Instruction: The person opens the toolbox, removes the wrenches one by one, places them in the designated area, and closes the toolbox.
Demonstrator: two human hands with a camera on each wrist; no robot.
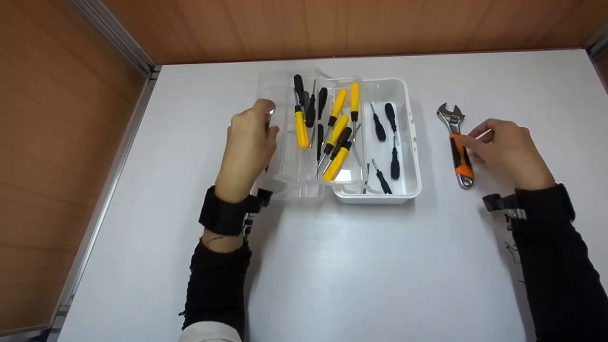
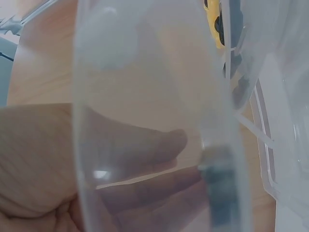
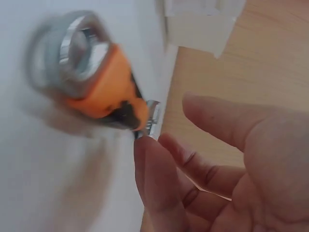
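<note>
Left hand grips the clear tray of screwdrivers over the white box; right hand, fingers loose, reaches the wrench lying outside, not yet packed.

One wrench, one clear toolbox, about fifteen screwdrivers, two hands.

left hand | fingers behind clear plastic lid | yellow handle top right
</note>
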